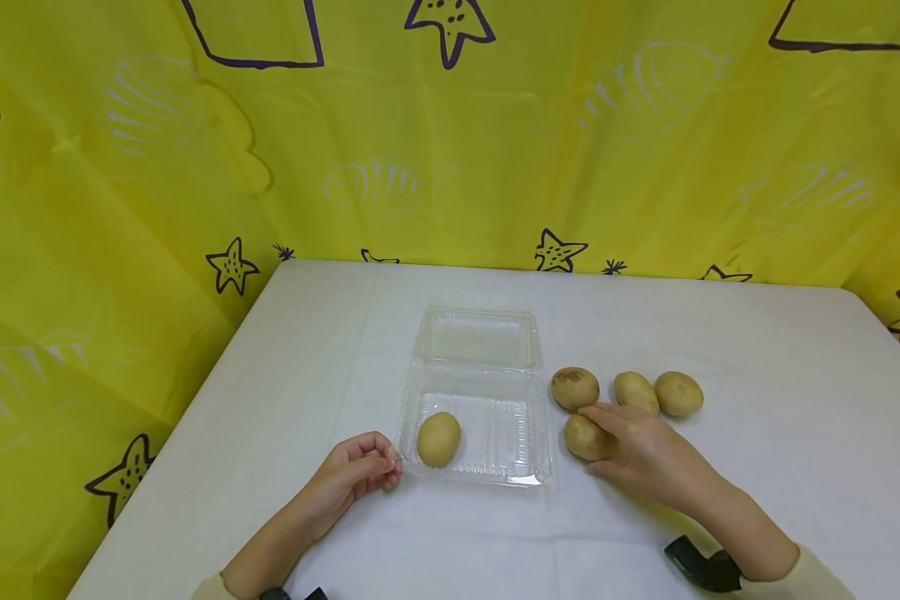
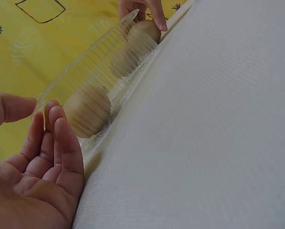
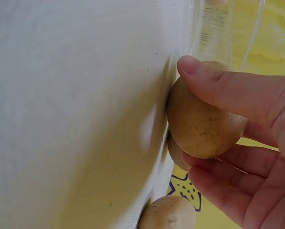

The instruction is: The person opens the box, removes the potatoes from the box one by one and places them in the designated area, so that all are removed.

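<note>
A clear plastic clamshell box (image 1: 495, 479) lies with its lid folded back on the white table. One potato (image 1: 438, 439) sits in the left part of its base. My left hand (image 1: 360, 471) pinches the base's near left corner between thumb and fingers; the left wrist view shows the thumb (image 2: 13, 109) on the rim. To the right of the box, my right hand (image 1: 645, 454) grips a potato (image 3: 204, 119) that is on the table, thumb on one side and fingers on the other. A browner potato (image 1: 574, 388) lies just behind the gripped one.
Two more potatoes (image 1: 679, 394) lie side by side beyond the right hand, one partly hidden by it. A white cloth (image 1: 330, 350) covers the table. Yellow printed sheeting (image 1: 450, 150) hangs behind the table and along its left side.
</note>
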`<state>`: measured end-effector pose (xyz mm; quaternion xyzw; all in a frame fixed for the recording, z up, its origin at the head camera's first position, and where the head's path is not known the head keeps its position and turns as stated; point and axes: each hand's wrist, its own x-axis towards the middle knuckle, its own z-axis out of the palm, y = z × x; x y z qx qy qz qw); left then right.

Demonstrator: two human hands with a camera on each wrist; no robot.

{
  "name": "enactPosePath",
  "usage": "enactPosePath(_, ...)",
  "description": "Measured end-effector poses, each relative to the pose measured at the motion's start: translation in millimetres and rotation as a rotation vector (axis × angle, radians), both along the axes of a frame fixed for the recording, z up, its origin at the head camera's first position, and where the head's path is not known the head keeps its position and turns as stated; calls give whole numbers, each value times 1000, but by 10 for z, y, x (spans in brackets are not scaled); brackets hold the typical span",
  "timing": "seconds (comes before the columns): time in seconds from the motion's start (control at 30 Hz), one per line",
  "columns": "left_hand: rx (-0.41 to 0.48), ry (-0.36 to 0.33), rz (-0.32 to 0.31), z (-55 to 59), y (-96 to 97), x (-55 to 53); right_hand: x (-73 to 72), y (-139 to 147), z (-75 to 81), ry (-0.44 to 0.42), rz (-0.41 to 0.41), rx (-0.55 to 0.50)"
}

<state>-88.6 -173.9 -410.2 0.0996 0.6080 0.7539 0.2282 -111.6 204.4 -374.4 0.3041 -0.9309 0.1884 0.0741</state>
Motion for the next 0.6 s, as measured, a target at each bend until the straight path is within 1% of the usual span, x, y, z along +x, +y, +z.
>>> enactPosePath(0.13,0,5,-3,4,0,1,13,5,20,-31,-11,-15)
enactPosePath(0.27,0,6,-4,7,-1,5,20,11,20,-37,-11,-27)
enactPosePath(0.4,0,-2,2,9,3,6,32,15,24,-32,-18,-12)
enactPosePath(0.6,-3,-3,7,10,7,8,43,25,43,-50,-42,7)
